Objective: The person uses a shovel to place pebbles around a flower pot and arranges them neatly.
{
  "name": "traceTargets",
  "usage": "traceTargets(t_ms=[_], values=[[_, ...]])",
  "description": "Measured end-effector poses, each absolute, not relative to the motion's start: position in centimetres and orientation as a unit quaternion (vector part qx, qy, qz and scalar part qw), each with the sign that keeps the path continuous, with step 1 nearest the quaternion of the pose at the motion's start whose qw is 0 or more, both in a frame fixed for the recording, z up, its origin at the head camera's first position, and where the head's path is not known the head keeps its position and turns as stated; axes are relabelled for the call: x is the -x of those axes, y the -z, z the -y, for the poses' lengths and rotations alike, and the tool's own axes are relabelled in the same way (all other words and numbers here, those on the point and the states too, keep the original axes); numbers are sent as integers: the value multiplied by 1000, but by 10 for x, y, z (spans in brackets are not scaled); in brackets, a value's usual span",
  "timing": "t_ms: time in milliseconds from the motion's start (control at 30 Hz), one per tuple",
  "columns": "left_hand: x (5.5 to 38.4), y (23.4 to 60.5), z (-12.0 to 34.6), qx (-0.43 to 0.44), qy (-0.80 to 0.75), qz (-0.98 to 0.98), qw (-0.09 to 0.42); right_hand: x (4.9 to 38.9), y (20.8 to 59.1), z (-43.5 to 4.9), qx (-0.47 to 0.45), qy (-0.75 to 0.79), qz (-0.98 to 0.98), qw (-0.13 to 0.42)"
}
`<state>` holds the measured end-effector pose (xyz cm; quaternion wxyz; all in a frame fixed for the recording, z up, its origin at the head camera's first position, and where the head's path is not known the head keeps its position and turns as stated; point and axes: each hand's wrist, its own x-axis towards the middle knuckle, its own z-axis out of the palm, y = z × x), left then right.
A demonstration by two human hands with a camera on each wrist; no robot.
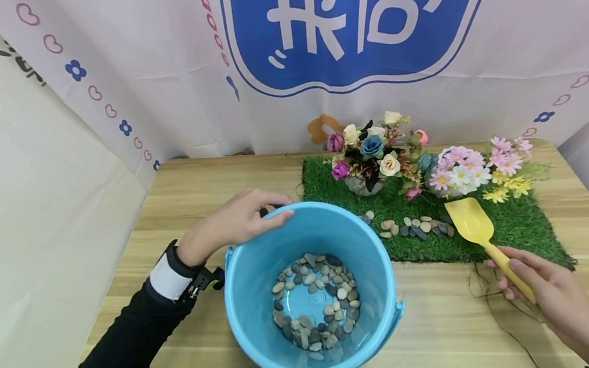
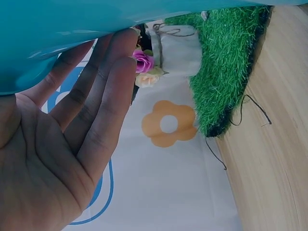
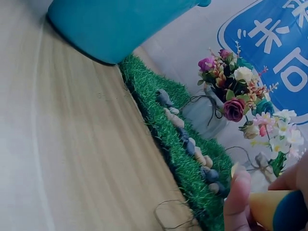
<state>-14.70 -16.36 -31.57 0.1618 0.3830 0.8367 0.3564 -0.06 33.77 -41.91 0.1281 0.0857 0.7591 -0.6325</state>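
Observation:
A light blue bucket (image 1: 304, 220) stands on the table near its front edge, with a layer of pebbles (image 1: 305, 337) around its bottom. My left hand (image 1: 235, 219) holds the bucket's far left rim, thumb at the rim and fingers along the outer wall. In the left wrist view those fingers (image 2: 103, 113) lie against the blue plastic. Off to the right, my right hand (image 1: 553, 283) grips a yellow toy shovel (image 1: 471, 223) by its handle. The shovel's blade points up and away over the artificial grass mat (image 1: 513, 231), with no pebbles visible on it.
On the mat, a line of pebbles (image 1: 415, 227) runs along the front. Behind it stand a vase of mixed roses (image 1: 374, 155) and one of pink, white and yellow flowers (image 1: 462, 166). Thin dark strings (image 1: 510, 328) lie on the table (image 1: 437, 322). A printed cloth (image 1: 181, 100) hangs behind.

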Motion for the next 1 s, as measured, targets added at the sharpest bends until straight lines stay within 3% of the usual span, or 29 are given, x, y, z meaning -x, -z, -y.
traceTargets(t_ms=[400, 767, 1000], values=[[145, 317, 161, -379, -354, -839, 164, -5, 435, -336, -70, 722, -679, 116], [143, 316, 161, -382, -352, -840, 153, -11, 429, -337, -69, 553, -808, 190], [144, 315, 158, -383, -353, -841, 149, -27, 433, -353, -52, 505, -838, 199]])
